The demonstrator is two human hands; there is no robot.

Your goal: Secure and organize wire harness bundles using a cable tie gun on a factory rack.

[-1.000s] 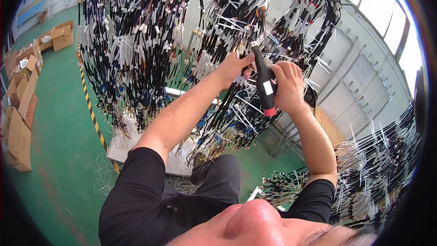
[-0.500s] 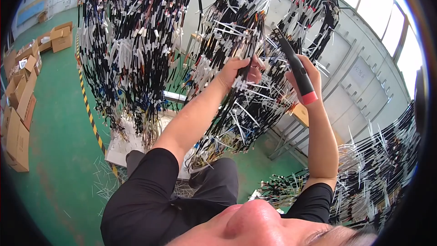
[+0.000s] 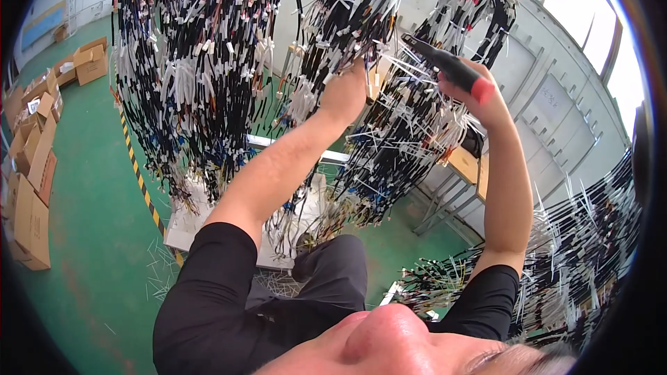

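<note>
Thick bunches of black and white wire harnesses (image 3: 215,48) hang in front of me, with white cable ties sticking out. My left hand (image 3: 344,94) is closed on wires of the middle bunch (image 3: 361,7); its fingertips are partly hidden among the strands. My right hand (image 3: 474,87) grips a black cable tie gun (image 3: 448,68) with a red end. The gun's narrow nose points left, toward white cable ties (image 3: 406,62) just right of my left hand. Whether the nose touches a tie I cannot tell.
Another mass of harnesses (image 3: 590,257) hangs at the lower right. Open cardboard boxes (image 3: 31,215) line the left side. Cut tie ends (image 3: 161,274) litter the green floor beside a yellow-black striped line (image 3: 136,167). A wooden-topped table (image 3: 464,164) stands behind the bunches.
My left hand has moved up and slightly left, out of the middle of the bunch. The cable tie gun has tipped flatter, its red end rising to the right. The wires have parted below my left hand.
</note>
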